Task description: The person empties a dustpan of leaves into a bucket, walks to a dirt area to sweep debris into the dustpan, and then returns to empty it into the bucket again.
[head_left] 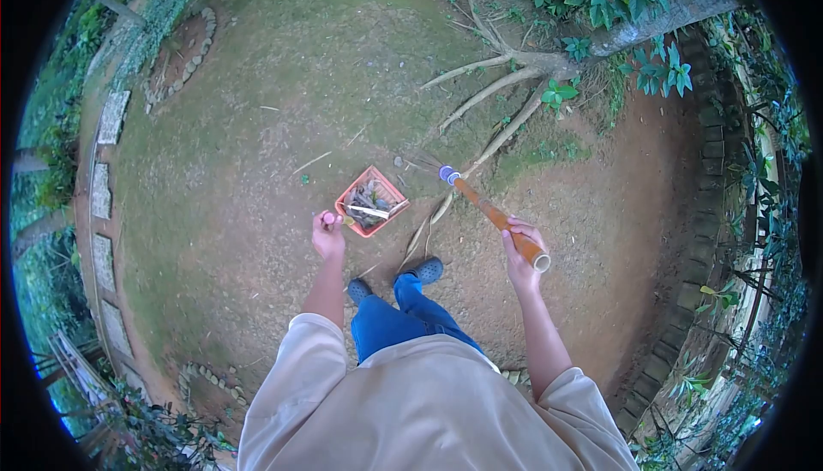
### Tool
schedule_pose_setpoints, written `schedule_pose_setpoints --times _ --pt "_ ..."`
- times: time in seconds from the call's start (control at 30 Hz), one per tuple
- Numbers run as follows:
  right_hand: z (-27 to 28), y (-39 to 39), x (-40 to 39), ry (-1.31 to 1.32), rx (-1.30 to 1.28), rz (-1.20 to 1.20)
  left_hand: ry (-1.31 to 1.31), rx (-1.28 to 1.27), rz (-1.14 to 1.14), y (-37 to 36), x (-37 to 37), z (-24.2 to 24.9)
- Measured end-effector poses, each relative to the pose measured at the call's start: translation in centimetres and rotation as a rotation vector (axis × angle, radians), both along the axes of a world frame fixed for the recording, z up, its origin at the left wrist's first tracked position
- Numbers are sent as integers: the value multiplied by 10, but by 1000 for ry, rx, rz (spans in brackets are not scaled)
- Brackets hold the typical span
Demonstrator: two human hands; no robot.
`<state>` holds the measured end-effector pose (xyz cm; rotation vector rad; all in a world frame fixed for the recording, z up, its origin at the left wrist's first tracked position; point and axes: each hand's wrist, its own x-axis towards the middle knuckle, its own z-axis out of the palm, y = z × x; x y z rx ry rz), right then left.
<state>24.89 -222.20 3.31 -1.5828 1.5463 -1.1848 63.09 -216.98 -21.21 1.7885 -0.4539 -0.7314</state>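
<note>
My left hand [327, 233] is closed round the pink-tipped handle of an orange dustpan [350, 188]. Dry leaves [370, 194] and a pale strip lie inside the pan. My right hand [521, 246] grips the upper end of a stick broom [487, 207], which has a thick brown bamboo-like handle and a purple-white binding. Its thin bristles point up and left, near the tree roots and to the right of the dustpan; they are faint against the soil.
Tree roots [501, 85] spread from a trunk [660, 21] at upper right. Stone slabs [102, 190] line the left side. A brick-like edging [686, 295] runs down the right. My feet in dark clogs [426, 270] stand just below the dustpan. Small twigs [313, 162] lie on the ground.
</note>
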Motion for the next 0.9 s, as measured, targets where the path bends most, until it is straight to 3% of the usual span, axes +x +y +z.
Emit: schedule_pose_setpoints --times 0.23,0.3,0.47,0.67,0.9 --pt "-7 3 10 29 75 128 83 -43 32 9 1 -29" --pt "4 5 6 -30 129 71 101 -41 38 8 2 -27" --pt "38 15 -9 -146 148 -19 68 3 36 9 3 9" --pt "89 14 -11 -148 119 -83 98 -152 53 8 13 24" --pt "114 -4 -14 -141 74 -149 -30 -118 20 -17 11 82"
